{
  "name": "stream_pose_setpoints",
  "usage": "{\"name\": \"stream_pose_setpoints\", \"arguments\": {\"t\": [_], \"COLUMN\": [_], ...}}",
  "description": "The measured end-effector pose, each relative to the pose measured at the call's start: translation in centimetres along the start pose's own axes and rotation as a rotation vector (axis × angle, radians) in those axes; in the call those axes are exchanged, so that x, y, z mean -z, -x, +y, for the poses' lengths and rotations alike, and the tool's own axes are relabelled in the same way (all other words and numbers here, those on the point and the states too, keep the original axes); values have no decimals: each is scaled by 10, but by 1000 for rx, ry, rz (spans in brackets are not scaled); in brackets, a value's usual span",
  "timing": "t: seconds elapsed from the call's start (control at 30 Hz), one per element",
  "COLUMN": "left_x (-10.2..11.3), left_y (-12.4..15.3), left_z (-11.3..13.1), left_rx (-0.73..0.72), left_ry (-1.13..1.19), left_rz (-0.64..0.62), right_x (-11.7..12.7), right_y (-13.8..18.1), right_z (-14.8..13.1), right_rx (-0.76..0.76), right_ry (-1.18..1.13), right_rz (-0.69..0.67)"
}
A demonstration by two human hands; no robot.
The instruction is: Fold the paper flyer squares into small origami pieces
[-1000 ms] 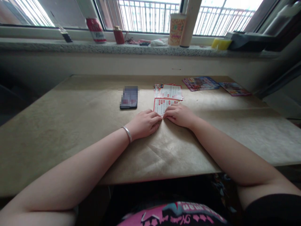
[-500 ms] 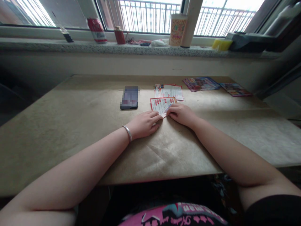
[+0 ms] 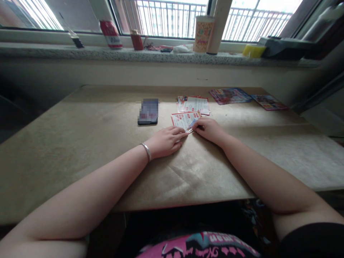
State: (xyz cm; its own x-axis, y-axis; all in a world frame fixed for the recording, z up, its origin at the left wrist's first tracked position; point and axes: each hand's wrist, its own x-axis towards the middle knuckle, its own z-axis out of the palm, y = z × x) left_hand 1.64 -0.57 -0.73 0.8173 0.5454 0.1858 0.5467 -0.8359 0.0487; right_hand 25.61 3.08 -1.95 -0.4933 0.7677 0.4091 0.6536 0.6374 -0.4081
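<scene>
A white printed paper card with a red border point(image 3: 182, 119) lies on the table in front of me, its near right corner bent up and over. My right hand point(image 3: 209, 129) pinches that folded corner between thumb and fingers. On the card's near edge rest the fingertips of my left hand point(image 3: 169, 140), stretched out and lying flat. The fingers hide part of the card's lower edge. Just behind it is a loose pile of similar cards point(image 3: 197, 105), partly overlapping.
A dark phone point(image 3: 148, 111) lies left of the cards. Colourful printed sheets point(image 3: 231, 95) and a smaller stack point(image 3: 269, 102) are at the table's back right. On the windowsill stand a red can point(image 3: 110, 34), a paper cup point(image 3: 203, 34) and a yellow object point(image 3: 253, 51).
My right hand has shifted slightly right with the card's corner, and the fold looks a bit larger. My left fingertips have slid slightly right along the near edge.
</scene>
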Motion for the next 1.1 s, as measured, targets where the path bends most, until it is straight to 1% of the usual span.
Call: {"name": "stream_pose_setpoints", "arguments": {"t": [0.1,0.17,0.27,0.33,0.67,0.9,1.1], "left_x": [-1,-2,-2,-2,-1,-2,2], "left_y": [0,0,-1,-1,-2,0,-1], "left_z": [-1,-2,-2,-1,0,-2,-1], "left_rx": [-14,-9,-4,-7,-29,-15,1], "left_ry": [5,4,0,-3,40,64,105], "left_rz": [7,5,6,8,68,63,47], "right_x": [0,0,0,0,7,5,6], "right_y": [0,0,1,2,-1,0,-2], "right_z": [3,2,-2,-6,-14,-8,-7], "right_rx": [-26,35,168,212,314,341,379], "right_ry": [-49,-35,11,41,272,212,228], "right_rz": [15,5,-40,-69,-181,-169,-185]}}
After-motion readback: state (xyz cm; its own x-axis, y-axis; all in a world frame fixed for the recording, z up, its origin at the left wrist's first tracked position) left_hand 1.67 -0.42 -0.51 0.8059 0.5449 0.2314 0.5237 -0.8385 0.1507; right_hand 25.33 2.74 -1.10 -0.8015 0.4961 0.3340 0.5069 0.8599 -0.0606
